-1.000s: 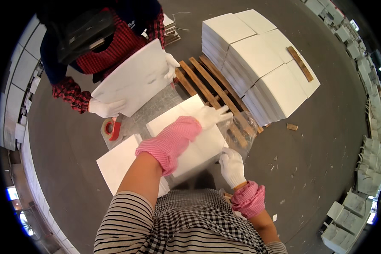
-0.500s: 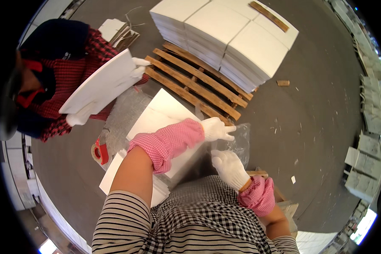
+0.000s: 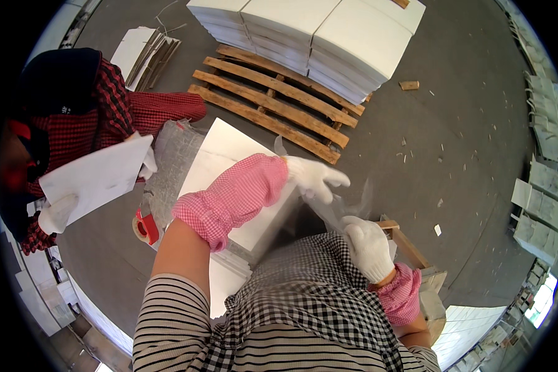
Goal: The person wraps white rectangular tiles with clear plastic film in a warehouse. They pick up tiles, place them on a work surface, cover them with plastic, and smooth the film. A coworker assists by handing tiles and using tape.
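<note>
While my left hand (image 3: 316,180) is loosely spread at the right corner of the white slab (image 3: 220,152), my right hand (image 3: 369,249) clenches clear plastic film (image 3: 333,216) near the right edge of the desk (image 3: 175,152). Probably light, limp and slippery, the film should pinch best along its border; the stiff slab could chip.

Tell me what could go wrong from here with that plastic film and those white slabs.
The clear plastic film looks loose and crumpled between the left hand and right hand, so it might crease or tear.

The red tape dispenser lies near the edge of the grey work surface and could get knocked off.

The other person holds a tilted white slab beside that surface; it might slip or chip against the edge.
</note>
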A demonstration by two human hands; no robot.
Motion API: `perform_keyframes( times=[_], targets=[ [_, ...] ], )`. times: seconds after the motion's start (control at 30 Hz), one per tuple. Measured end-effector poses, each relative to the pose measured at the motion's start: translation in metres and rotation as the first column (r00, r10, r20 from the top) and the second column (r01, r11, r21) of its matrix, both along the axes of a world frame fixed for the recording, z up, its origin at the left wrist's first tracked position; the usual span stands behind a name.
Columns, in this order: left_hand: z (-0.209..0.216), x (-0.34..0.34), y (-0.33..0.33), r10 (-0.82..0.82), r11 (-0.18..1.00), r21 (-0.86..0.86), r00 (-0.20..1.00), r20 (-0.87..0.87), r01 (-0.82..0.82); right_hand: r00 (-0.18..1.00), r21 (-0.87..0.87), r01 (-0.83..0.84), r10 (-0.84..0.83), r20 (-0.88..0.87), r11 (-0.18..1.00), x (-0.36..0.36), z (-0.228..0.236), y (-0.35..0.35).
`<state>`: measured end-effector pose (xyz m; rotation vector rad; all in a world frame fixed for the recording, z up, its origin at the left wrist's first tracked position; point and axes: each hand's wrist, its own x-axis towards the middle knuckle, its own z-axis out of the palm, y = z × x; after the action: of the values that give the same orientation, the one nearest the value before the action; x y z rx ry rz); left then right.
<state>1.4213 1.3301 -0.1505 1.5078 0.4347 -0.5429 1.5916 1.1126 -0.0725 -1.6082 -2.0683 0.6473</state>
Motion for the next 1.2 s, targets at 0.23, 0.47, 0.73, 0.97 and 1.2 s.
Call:
perform_keyframes(
  times=[0.23,0.47,0.73,0.97,1.2],
  targets=[
    [-0.029,0.009,-0.042,-0.239,0.939,0.306,0.938,0.253,0.156,1.000,-0.090,0.006,-0.006,-0.007,0.996,0.014,0.017,0.006],
    [0.004,0.063,-0.043,-0.058,0.662,0.631,0.812,0.581,-0.404,0.992,-0.119,0.087,-0.075,0.101,0.989,0.024,0.025,-0.005],
    [0.016,0.118,-0.066,-0.509,0.422,0.886,0.758,0.407,-0.193,0.991,-0.265,0.076,-0.045,0.122,0.961,0.029,0.072,-0.004],
    [-0.003,0.090,-0.030,-0.037,0.281,0.768,0.793,0.609,-0.576,0.922,0.075,0.387,-0.388,-0.011,0.919,0.051,0.075,-0.031],
    [0.008,0.035,-0.035,0.719,0.679,-0.232,0.570,0.396,-0.696,0.733,0.018,0.642,-0.606,-0.309,0.766,0.038,0.074,-0.029]
  ],
)
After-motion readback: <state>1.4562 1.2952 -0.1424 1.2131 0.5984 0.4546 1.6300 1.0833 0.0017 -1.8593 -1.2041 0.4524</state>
